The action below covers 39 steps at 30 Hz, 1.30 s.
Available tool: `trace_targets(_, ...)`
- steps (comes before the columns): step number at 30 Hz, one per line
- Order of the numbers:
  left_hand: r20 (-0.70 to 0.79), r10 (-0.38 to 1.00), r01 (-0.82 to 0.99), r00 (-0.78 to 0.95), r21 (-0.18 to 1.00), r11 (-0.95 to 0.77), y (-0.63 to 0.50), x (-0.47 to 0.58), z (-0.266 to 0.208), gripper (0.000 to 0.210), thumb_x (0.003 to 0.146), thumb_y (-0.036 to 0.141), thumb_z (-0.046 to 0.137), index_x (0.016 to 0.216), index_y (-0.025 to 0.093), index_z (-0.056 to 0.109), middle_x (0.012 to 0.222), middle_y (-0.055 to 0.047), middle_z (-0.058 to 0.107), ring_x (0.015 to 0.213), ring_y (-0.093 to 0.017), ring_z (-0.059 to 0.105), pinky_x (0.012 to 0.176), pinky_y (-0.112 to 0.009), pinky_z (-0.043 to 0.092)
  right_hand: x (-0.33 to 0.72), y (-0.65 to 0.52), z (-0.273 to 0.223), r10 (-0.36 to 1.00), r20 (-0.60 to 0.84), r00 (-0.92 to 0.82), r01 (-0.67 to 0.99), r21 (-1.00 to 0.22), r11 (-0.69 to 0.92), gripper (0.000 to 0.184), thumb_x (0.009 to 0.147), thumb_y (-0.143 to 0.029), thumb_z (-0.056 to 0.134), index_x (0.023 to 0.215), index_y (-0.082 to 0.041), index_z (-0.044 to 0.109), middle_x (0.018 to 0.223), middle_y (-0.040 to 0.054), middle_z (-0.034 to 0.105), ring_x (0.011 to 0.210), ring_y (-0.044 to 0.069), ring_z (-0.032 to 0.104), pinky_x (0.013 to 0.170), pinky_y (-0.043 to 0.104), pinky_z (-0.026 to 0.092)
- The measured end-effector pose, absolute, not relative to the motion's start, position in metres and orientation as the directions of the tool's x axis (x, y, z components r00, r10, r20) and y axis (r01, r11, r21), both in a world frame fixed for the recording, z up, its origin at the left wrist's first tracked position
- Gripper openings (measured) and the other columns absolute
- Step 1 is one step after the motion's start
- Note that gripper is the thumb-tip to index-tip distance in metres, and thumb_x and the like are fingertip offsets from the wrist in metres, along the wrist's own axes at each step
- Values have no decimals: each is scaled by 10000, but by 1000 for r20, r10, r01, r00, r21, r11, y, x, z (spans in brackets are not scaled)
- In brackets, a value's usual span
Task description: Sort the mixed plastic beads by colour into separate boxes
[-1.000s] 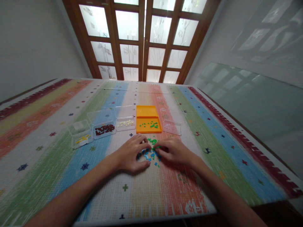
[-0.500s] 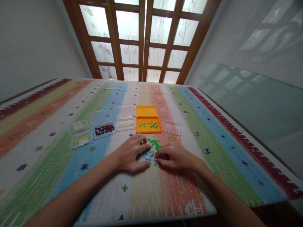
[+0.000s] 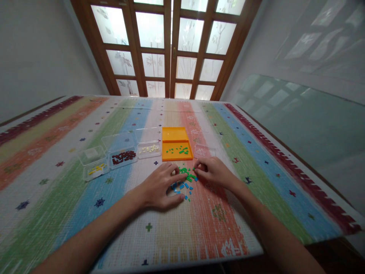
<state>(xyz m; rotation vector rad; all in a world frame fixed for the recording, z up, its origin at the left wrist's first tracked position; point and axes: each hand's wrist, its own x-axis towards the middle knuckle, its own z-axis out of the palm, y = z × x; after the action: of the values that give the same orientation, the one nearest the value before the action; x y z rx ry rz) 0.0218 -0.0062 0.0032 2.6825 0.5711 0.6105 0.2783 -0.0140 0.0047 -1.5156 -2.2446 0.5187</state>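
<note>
A small pile of green building bricks (image 3: 186,171) lies on the cloth, and several blue building bricks (image 3: 182,186) are scattered just nearer to me. My left hand (image 3: 162,186) rests at the pile's left side, thumb and fingers apart and curved around the blue bricks, some of which it hides. To the right of the green bricks, my right hand (image 3: 212,171) has thumb and forefinger pinched together, with a tiny green brick at the tips. Beyond the pile, an open orange case (image 3: 163,156) holds several green bricks.
Left of the orange case stand open clear boxes: one with white pieces (image 3: 150,149), one with dark red pieces (image 3: 124,156), one with yellow pieces (image 3: 97,169). Another clear box (image 3: 203,151) is partly behind my right hand. A striped tablecloth (image 3: 128,228) covers the table.
My right hand has moved away from me, from the near blue bricks to the right edge of the green ones. My left hand has shifted slightly and stays spread beside the pile.
</note>
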Motion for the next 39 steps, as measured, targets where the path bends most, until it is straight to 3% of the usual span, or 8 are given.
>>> trace_targets(7,307,432,321,848,350,-880,-8,27,2,475,866,519,586,1200,189,656,1065,-117,592,960,-273,526,887,-464,477,277,-15,5,934,131,-333,785,-510,352,158,779,-98,571,804,-172,708,621,-14,638,550,104,508,572,229,327)
trace_targets(17,370,403,287,837,330,-899,-6,20,8,344,901,437,547,1095,176,660,1081,-115,680,945,-262,572,872,-442,465,271,-27,9,865,92,-493,743,-474,473,182,801,-143,605,879,-190,762,752,31,739,657,136,624,653,246,424)
trace_targets(23,341,369,253,865,340,-906,-7,21,7,336,907,441,558,1068,174,684,1110,-103,708,970,-272,583,912,-461,446,270,-25,9,911,102,-399,813,-421,403,171,809,-136,602,870,-190,752,744,29,726,672,142,618,647,244,402)
trace_targets(29,319,381,268,868,346,-899,-7,23,10,375,932,477,526,1046,157,685,1105,-118,698,965,-270,585,905,-456,455,270,-23,11,956,53,-290,844,-458,281,89,831,-181,630,830,-179,719,664,4,677,573,117,552,569,233,337)
trace_targets(39,336,409,290,848,352,-890,-6,24,9,384,925,478,538,1126,169,647,1114,-119,683,977,-270,580,911,-454,470,272,-22,9,960,73,-272,845,-459,274,104,875,-251,641,847,-184,715,680,12,693,585,121,561,568,234,339)
